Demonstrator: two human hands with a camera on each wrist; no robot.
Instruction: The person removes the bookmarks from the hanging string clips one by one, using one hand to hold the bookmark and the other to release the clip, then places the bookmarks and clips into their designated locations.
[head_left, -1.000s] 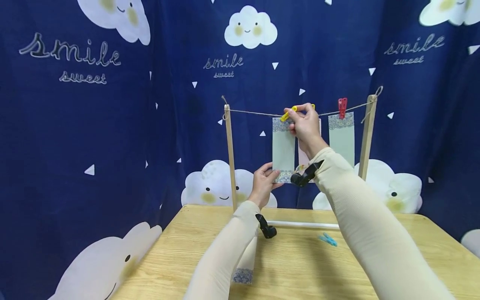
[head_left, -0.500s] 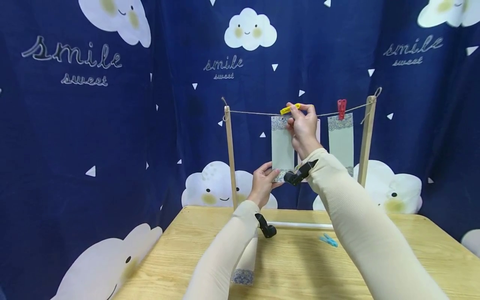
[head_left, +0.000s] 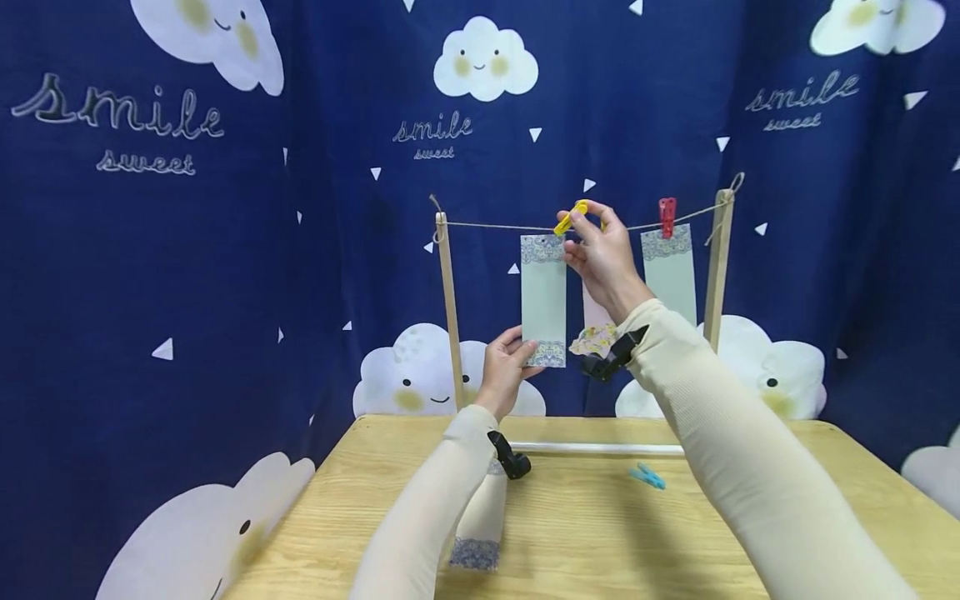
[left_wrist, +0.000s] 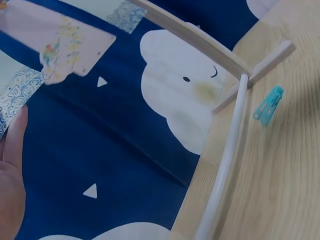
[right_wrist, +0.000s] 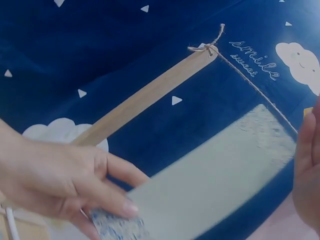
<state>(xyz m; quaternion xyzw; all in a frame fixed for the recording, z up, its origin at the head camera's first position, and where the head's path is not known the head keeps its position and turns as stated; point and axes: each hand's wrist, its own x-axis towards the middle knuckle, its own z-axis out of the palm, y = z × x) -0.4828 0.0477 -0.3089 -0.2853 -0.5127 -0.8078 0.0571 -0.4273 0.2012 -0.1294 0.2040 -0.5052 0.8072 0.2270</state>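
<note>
A pale green card [head_left: 543, 296] with blue lace-pattern bands hangs upright just under the string [head_left: 495, 226]. My left hand [head_left: 502, 371] pinches its lower left corner between thumb and fingers, as the right wrist view also shows. My right hand [head_left: 606, 260] pinches a yellow clothespin [head_left: 570, 218] at the string, its tip pointing down to the card's upper right corner. Behind the right hand hangs a pink card [head_left: 595, 307], partly covered, with a flowered lower end. Farther right, a red clothespin [head_left: 667, 217] holds another pale green card [head_left: 670, 275] on the string.
Two wooden posts, left [head_left: 450, 308] and right [head_left: 717, 271], carry the string, with a white rod [head_left: 592, 448] low between them. A blue clothespin [head_left: 648, 476] lies on the wooden table [head_left: 570, 533]. Beneath the left forearm lies another lace-edged card [head_left: 480, 517].
The yellow clothespin was raised nearly level above the card half a second ago; now it tilts down at the card's top right corner. The left hand keeps its grip. The head view has shifted slightly.
</note>
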